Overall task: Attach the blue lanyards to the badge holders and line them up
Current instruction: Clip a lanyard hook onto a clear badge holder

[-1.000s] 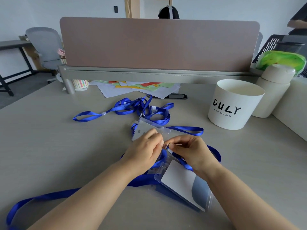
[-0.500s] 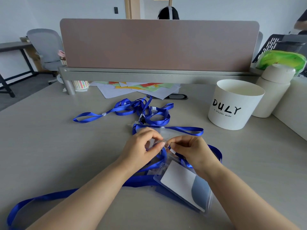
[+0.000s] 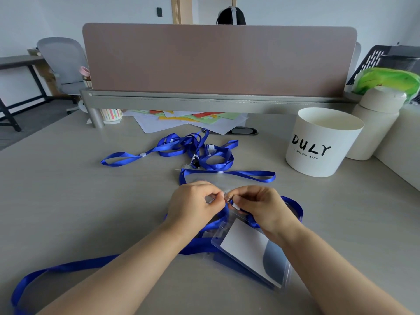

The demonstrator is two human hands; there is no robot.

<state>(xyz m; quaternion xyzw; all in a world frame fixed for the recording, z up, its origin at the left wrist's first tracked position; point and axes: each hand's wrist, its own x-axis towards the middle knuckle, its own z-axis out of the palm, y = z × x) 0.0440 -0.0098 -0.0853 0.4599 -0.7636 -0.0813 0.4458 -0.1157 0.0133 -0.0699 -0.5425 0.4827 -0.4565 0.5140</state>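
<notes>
My left hand (image 3: 195,204) pinches the top edge of a clear badge holder, mostly hidden behind my fingers. My right hand (image 3: 261,206) pinches the metal clip of a blue lanyard (image 3: 293,206) right against it; the two hands nearly touch. Below them lies a stack of clear badge holders (image 3: 252,251) with white and grey-blue cards, with a blue strap (image 3: 68,268) trailing off to the lower left. A tangle of loose blue lanyards (image 3: 197,153) lies further back on the table.
A white tub marked DULY (image 3: 318,144) stands at the right, with a cream bottle (image 3: 377,117) behind it. Coloured papers (image 3: 191,120) and a striped cup (image 3: 111,114) sit under the desk divider (image 3: 218,60). A person's head shows beyond it.
My left hand has lifted the clear holder off the table and brought its edge to the clip in my right hand. The holder that lay flat behind my hands is gone from there.
</notes>
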